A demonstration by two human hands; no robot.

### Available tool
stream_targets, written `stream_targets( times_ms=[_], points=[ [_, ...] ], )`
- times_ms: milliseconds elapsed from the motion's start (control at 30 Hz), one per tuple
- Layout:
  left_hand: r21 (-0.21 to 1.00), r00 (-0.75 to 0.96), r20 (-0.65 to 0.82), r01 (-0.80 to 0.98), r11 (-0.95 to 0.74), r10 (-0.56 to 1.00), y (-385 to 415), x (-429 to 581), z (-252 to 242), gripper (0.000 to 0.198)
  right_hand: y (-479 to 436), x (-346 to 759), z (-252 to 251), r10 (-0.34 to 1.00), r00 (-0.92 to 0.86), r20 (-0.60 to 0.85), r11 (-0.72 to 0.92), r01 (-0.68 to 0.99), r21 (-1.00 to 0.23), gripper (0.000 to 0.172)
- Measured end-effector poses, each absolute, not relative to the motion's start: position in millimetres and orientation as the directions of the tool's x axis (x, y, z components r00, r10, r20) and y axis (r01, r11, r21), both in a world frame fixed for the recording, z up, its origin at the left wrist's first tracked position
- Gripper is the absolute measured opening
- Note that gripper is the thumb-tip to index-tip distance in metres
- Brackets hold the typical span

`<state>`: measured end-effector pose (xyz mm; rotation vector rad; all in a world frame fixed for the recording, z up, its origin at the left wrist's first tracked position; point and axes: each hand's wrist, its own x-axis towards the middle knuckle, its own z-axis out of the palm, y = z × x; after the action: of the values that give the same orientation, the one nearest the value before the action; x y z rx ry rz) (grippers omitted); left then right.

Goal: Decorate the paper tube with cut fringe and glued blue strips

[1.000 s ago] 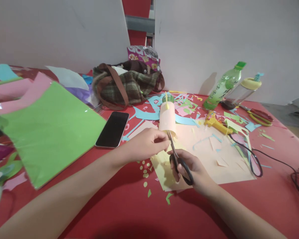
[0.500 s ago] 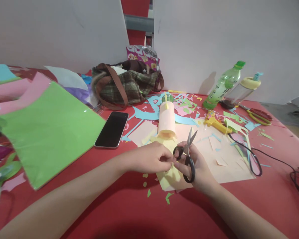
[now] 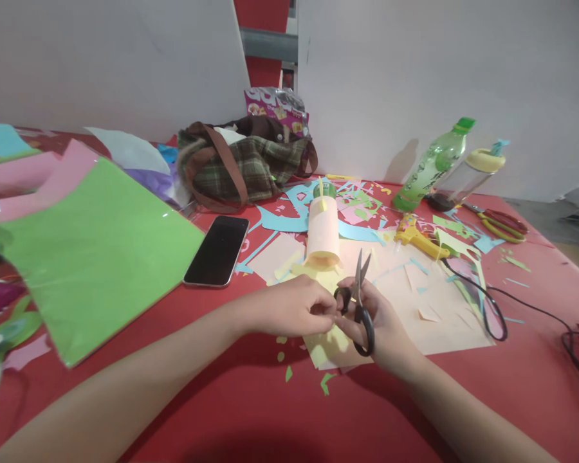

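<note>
Seemingly between snips: right hand [image 3: 385, 321] grips scissors [image 3: 358, 297], blades parted, left hand [image 3: 302, 305] curled by its fingertips, hold unclear, paper tube [image 3: 323, 228] lying just beyond; another cut calls for aligning blades.

White wall panels [image 3: 415, 77] stand behind a red table [image 3: 212, 405], with what may be grey floor [image 3: 562, 225] at far right.

A red table [image 3: 222, 405] carries a phone [image 3: 217, 251], bag [image 3: 265, 168] and green bottle [image 3: 430, 168].
</note>
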<state>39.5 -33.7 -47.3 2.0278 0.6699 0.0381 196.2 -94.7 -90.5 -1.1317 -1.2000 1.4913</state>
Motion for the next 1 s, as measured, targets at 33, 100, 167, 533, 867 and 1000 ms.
stream_targets(
  times_ms=[33,100,167,533,867,1000],
  points=[
    [0.814,0.845,-0.238,0.443,-0.377,0.480,-33.7,39.6,-47.1,0.015,-95.1,196.6,-91.5,0.974,-0.191,-0.122,-0.143,-0.097,-0.985,0.036],
    [0.819,0.834,-0.240,0.448,-0.358,0.496,-33.5,39.8,-46.5,0.015,-95.6,197.2,-92.6,0.975,-0.182,-0.127,-0.149,-0.115,-0.982,0.034],
    [0.821,0.829,-0.233,0.448,-0.353,0.508,-33.1,39.7,-46.0,0.016,-95.7,197.1,-92.2,0.979,-0.161,-0.128,-0.149,-0.128,-0.981,0.033],
    [0.819,0.838,-0.225,0.439,-0.370,0.498,-33.3,39.6,-50.9,0.021,-93.9,196.7,-90.6,0.990,-0.102,-0.099,-0.111,-0.116,-0.987,0.031],
    [0.871,0.803,-0.113,0.364,-0.331,0.585,-29.2,39.3,-50.0,0.022,-94.3,196.5,-92.6,0.984,-0.131,-0.120,-0.145,-0.200,-0.969,0.033],
    [0.912,0.706,-0.030,0.309,-0.271,0.707,-28.2,38.7,-45.1,0.022,-95.3,196.7,-92.2,0.968,-0.244,-0.055,-0.110,-0.219,-0.970,0.037]
  ],
)
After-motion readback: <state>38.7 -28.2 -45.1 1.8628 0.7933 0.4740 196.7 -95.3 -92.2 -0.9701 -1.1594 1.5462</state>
